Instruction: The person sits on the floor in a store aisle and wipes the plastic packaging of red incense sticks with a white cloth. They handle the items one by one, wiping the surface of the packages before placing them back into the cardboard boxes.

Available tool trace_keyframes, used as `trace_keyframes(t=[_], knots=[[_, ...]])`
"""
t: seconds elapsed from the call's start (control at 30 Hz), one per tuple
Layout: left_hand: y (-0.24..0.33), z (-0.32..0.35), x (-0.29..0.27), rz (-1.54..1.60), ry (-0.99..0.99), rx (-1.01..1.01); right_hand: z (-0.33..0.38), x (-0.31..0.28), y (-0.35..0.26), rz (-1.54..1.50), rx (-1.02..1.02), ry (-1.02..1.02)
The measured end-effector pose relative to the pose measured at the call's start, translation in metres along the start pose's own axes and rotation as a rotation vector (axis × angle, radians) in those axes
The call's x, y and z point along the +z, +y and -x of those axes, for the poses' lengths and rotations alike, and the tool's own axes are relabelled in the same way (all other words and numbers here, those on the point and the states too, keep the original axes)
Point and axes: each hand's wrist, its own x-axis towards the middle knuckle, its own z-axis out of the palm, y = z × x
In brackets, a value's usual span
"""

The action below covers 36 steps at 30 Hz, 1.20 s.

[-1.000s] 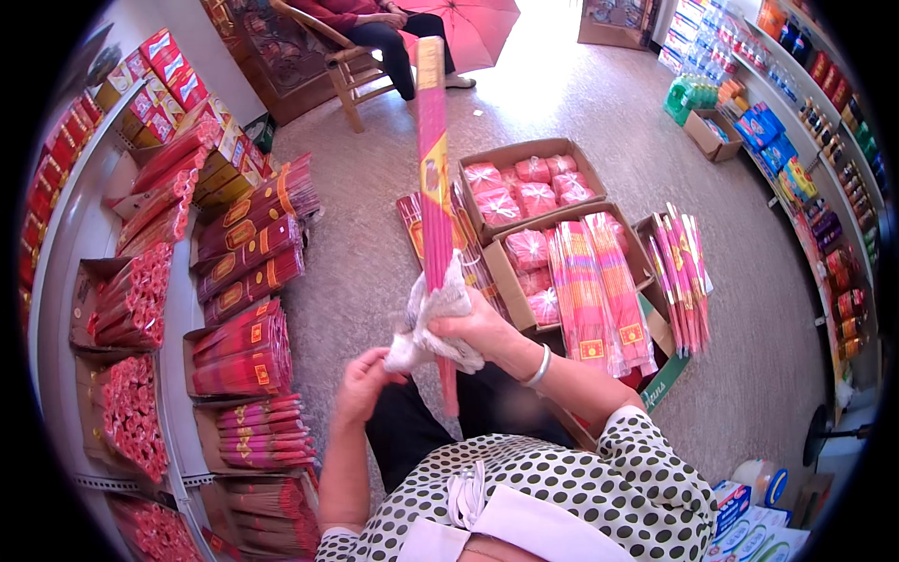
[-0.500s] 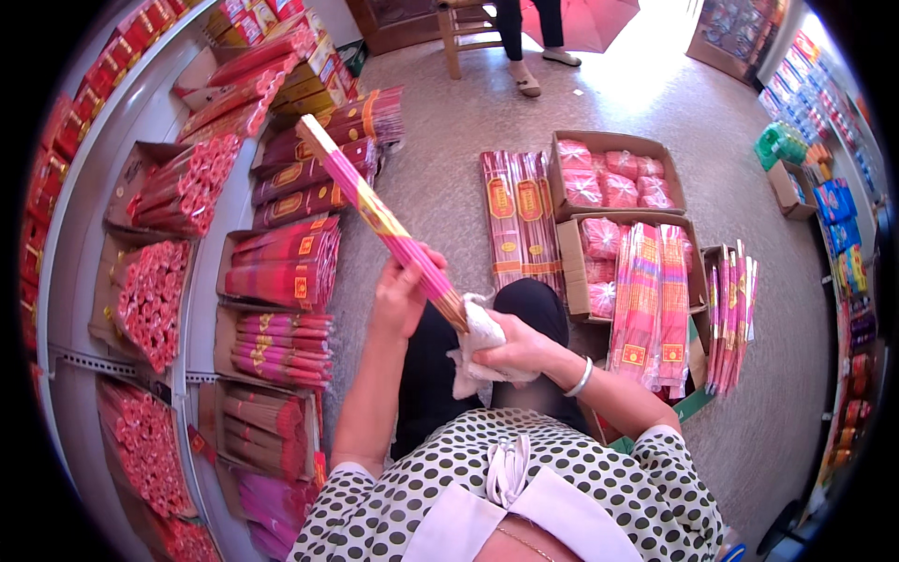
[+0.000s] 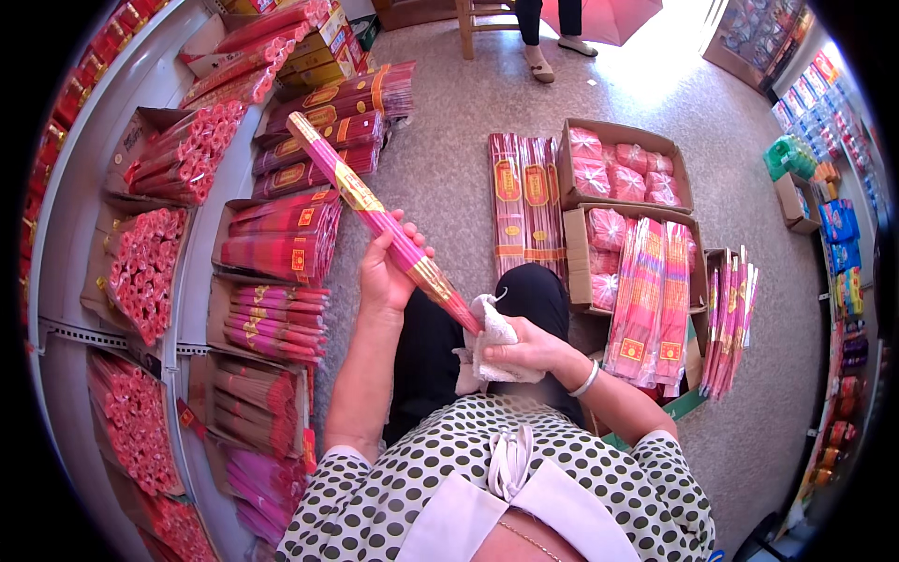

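Observation:
A long pink and gold packet of incense sticks (image 3: 405, 249) slants across my lap, its upper end pointing up and left. My left hand (image 3: 386, 273) is closed around its middle from the left side. Against the lower end, my right hand (image 3: 536, 350) grips a white cloth (image 3: 491, 330), which touches the packet and hides its tip. A bracelet sits on my right wrist. Both hands are above my dark trouser legs.
Shelves with cartons of red incense bundles (image 3: 150, 272) line the left. Purple-red packets (image 3: 526, 206) lie ahead on the floor, beside cardboard boxes (image 3: 629, 204) of pink wrapped bundles. More packets (image 3: 646, 309) lean there at right. Beyond, a person's legs (image 3: 534, 37) stand near a wooden chair (image 3: 466, 28).
The packet has turned in my hands, showing more of its gold patterned side, and its upper end has shifted slightly left. My left hand's fingers now wrap further over it. The view has moved slightly.

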Motion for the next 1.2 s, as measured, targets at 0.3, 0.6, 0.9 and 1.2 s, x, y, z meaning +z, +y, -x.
trace_keyframes(t=[0.3, 0.6, 0.9, 1.2], knots=[[-0.015, -0.004, 0.011, 0.007, 0.032, -0.027, -0.016, 0.017, 0.01, -0.158, -0.01, 0.006], [-0.022, -0.001, 0.027, -0.067, -0.083, -0.056, -0.015, 0.027, 0.023, -0.2, -0.078, 0.066], [-0.01, -0.004, 0.021, -0.244, -0.083, -0.075, -0.002, -0.006, 0.002, -0.124, -0.062, 0.268], [-0.056, 0.026, 0.032, -0.456, -0.077, -0.201, -0.017, -0.047, -0.032, -0.523, -0.443, 0.499]])
